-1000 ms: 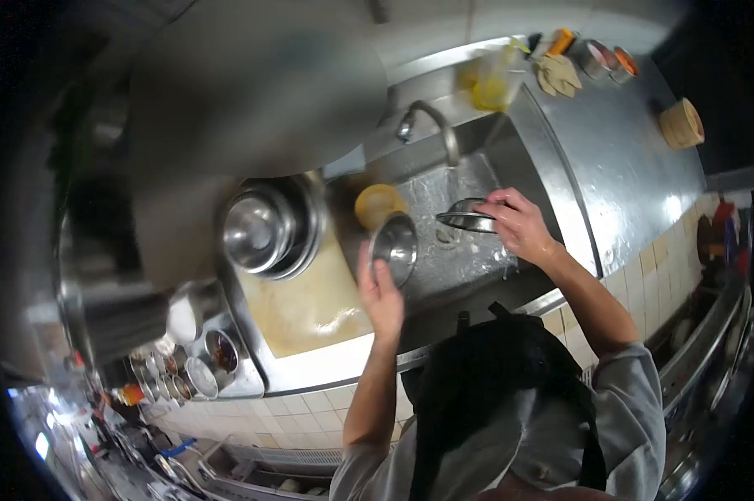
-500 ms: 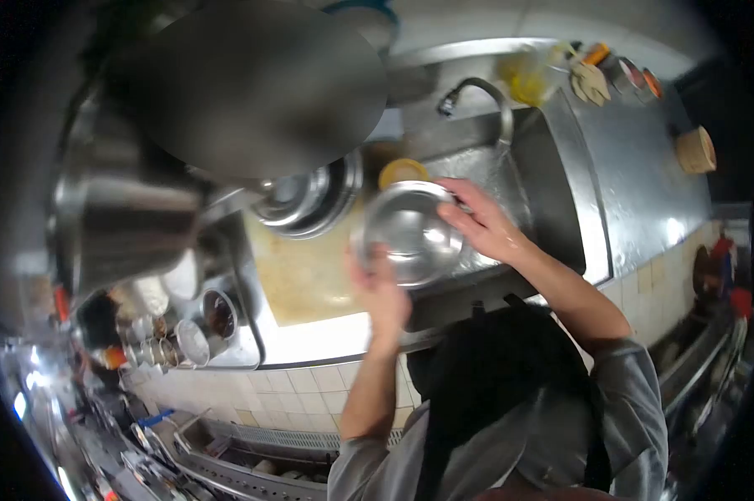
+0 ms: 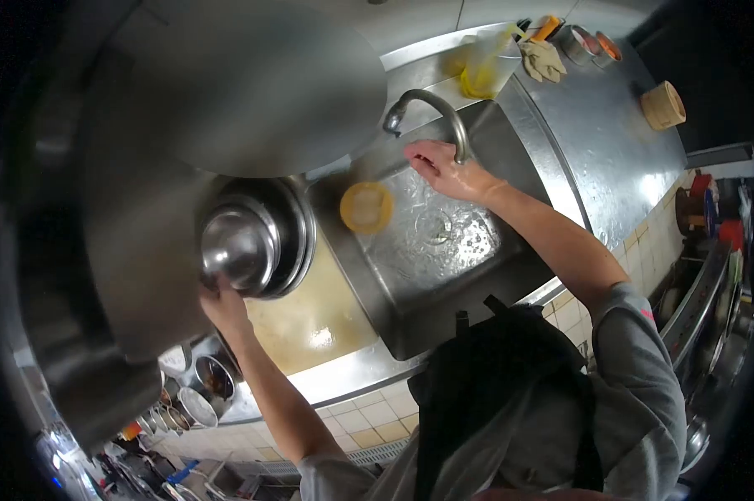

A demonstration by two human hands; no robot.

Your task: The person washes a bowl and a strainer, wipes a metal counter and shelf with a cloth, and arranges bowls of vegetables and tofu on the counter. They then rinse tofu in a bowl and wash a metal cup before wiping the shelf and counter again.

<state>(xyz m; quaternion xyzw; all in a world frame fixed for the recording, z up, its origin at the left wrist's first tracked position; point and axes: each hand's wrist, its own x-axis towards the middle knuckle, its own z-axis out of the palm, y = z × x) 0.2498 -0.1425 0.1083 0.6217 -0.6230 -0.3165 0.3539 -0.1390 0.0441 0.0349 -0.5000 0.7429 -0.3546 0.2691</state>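
Note:
My left hand (image 3: 227, 309) grips the near rim of a shiny steel bowl (image 3: 235, 250), which is tilted over larger steel bowls (image 3: 298, 242) on the left. Over the sink (image 3: 410, 309), my right hand (image 3: 448, 171) is beside the curved faucet (image 3: 435, 100), fingers curled, with nothing visible in them. A yellow round item (image 3: 366, 208) with a pale block on it lies at the sink's left side. Water wets the sink bottom.
A yellowish cutting board (image 3: 310, 326) lies left of the sink. A large blurred grey shape (image 3: 268, 92) fills the upper left. Behind the sink stands a container of yellow liquid (image 3: 480, 79). Small metal tins (image 3: 579, 46) and a wooden container (image 3: 663, 106) are at right.
My left hand has carried the bowl left, from over the sink to the larger bowls. My right hand has let go of it and moved up beside the faucet.

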